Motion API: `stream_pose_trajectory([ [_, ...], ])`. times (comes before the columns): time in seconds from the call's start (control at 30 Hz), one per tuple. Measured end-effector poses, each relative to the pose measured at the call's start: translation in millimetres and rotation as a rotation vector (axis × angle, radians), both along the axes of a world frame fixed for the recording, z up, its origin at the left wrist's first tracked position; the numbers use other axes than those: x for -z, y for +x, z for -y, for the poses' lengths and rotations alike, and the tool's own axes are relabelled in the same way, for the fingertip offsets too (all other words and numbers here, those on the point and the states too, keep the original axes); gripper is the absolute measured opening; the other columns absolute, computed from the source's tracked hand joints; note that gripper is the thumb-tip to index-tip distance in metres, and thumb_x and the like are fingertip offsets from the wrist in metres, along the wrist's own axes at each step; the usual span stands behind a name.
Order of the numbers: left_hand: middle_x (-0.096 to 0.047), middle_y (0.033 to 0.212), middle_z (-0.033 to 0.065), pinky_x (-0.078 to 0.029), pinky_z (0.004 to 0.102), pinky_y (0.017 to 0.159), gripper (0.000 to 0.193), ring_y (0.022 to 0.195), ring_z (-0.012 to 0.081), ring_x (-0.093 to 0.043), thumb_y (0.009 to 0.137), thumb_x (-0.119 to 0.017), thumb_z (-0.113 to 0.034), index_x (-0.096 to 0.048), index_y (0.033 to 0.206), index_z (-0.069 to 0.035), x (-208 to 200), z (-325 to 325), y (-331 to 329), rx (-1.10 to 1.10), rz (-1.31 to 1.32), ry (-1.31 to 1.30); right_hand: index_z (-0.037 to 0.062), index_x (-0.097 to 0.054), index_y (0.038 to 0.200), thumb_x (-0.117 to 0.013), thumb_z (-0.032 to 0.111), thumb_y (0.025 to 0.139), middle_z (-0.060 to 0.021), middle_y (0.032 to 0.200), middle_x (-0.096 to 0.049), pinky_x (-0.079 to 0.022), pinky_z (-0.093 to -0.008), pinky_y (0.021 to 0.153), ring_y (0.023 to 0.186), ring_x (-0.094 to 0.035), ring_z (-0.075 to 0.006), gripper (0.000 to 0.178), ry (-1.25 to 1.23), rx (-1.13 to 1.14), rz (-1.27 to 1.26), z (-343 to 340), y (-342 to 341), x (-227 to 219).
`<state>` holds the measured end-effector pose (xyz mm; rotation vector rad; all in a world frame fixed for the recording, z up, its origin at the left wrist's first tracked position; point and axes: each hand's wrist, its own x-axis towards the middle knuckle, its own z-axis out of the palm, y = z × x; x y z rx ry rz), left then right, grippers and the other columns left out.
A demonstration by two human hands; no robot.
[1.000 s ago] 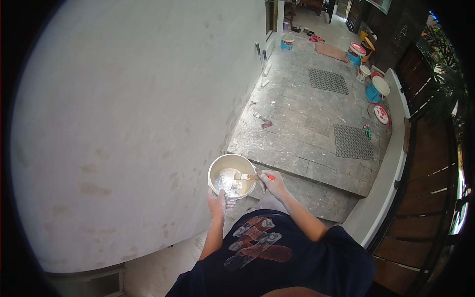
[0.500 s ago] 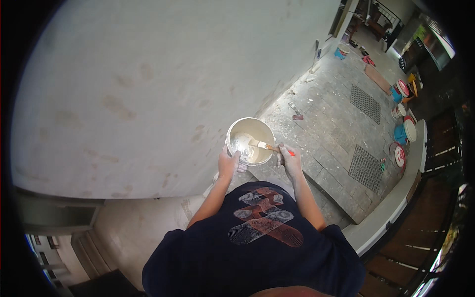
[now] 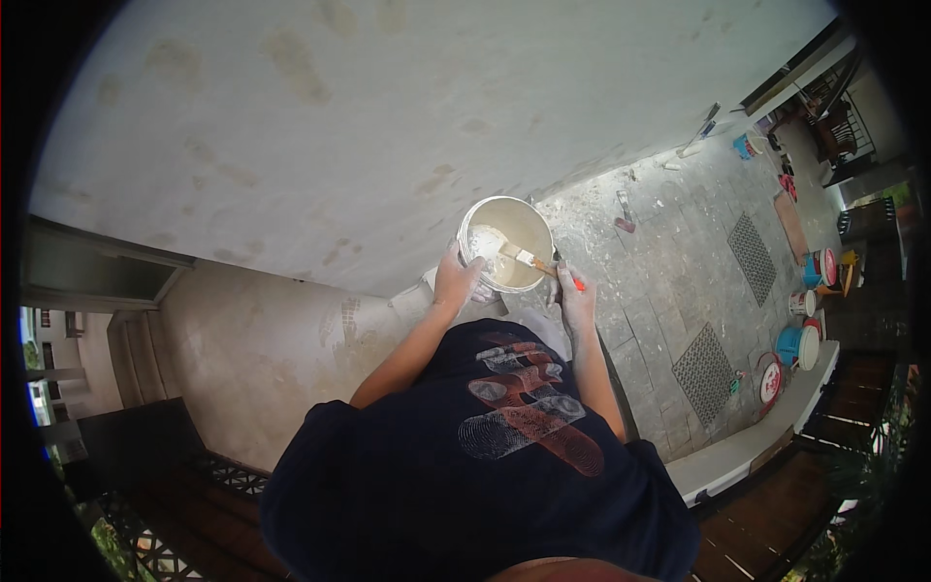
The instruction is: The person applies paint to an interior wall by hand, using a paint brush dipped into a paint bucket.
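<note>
A round white bucket point(image 3: 529, 223) is held up in front of me, with some whitish paint in the bottom. My left hand point(image 3: 455, 278) grips its left rim, thumb over the edge. In my right hand point(image 3: 577, 291) is a paintbrush point(image 3: 544, 266) with an orange-tipped wooden handle. The fingers are closed round the handle at the bucket's right rim. Its pale bristles point left into the bucket, close to the paint. Whether they touch the paint I cannot tell. White smears cover both hands.
A patchy grey-white wall point(image 3: 320, 136) rises ahead and to the left. On the tiled floor at right lie a scraper-like tool point(image 3: 624, 215) and two perforated mats point(image 3: 704, 374). Several paint buckets point(image 3: 798, 346) line the right side by a low ledge point(image 3: 756, 451). Steps point(image 3: 136, 354) show far left.
The view has turned, so wall and floor appear rotated. The bucket and both hands sit slightly higher and farther right in the picture. The grips on bucket and paintbrush stay the same.
</note>
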<state>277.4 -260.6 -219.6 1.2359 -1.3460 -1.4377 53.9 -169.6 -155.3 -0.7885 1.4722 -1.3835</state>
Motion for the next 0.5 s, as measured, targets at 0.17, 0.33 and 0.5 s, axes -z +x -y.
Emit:
stream_pose_trajectory([
  [0.17,-0.067,0.085,0.0182,-0.056,0.0325,0.037,0.047,0.05,0.0242,-0.066,0.09,-0.057,-0.006,-0.043,0.134,0.002,-8,-6,0,-0.072,-0.059,0.074,-0.0008,-0.068,0.097,-0.058,0.029,0.102,-0.0008,0.057,-0.055,-0.041,-0.0251,0.044,0.045,-0.05,-0.0097,0.032,0.04,-0.012,-0.002,-1,0,4],
  [0.33,-0.067,0.091,0.0179,-0.057,0.0328,0.038,0.047,0.053,0.0241,-0.068,0.089,-0.056,-0.005,-0.044,0.134,0.002,5,-10,-3,-0.086,-0.059,0.038,0.0001,-0.069,0.097,-0.059,0.028,0.102,-0.0013,0.057,-0.056,-0.041,-0.0253,0.044,0.045,-0.051,-0.0096,0.03,0.048,-0.012,-0.032,-4,-1,7],
  [0.5,-0.067,0.091,0.017,-0.057,0.033,0.039,0.048,0.053,0.0237,-0.067,0.088,-0.057,-0.004,-0.043,0.134,0.002,9,-15,-6,-0.086,-0.013,0.004,0.0004,-0.069,0.094,-0.059,0.026,0.101,-0.0018,0.058,-0.057,-0.042,-0.0247,0.045,0.046,-0.053,-0.0097,0.029,0.108,-0.052,-0.08,-7,-7,11],
])
